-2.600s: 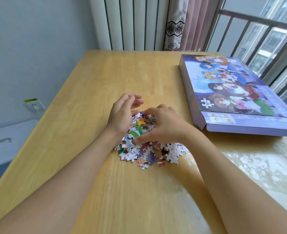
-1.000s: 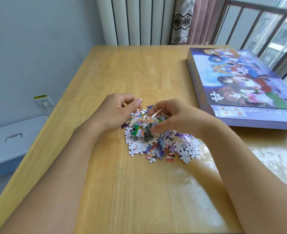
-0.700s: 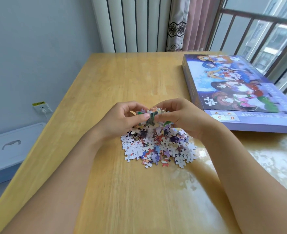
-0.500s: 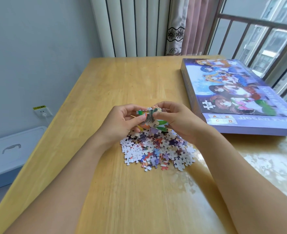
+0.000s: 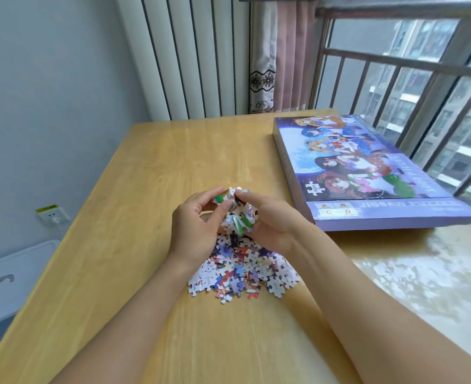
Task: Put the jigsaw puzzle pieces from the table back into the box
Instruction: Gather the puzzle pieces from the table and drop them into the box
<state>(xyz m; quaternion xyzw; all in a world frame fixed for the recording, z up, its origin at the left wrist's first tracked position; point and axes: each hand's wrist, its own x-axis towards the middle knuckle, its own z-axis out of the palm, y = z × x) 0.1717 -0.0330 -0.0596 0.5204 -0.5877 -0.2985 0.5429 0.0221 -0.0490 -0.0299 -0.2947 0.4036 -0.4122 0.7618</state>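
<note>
Both your hands have come up off the pile since half a second ago, lifting a handful of pieces [image 5: 235, 214] clear of the table [image 5: 123, 245]. Nearest you, the loose pile of puzzle pieces [image 5: 242, 268] lies on the wood at 12 o'clock from your chest, just under your wrists. Above it, your left hand [image 5: 194, 227] and right hand [image 5: 270, 220] face each other, fingers curled in, thumbs on top, clamping the handful between them. Some pieces stick out above the fingertips. Puzzle box [image 5: 367, 173] sits at 2 o'clock from the pile, lid on, flat on the table, well apart from your hands. Beyond, at 12 o'clock, the radiator [image 5: 190, 56] and a curtain [image 5: 278, 54]; window railing [image 5: 411, 79] at 1 o'clock.
</note>
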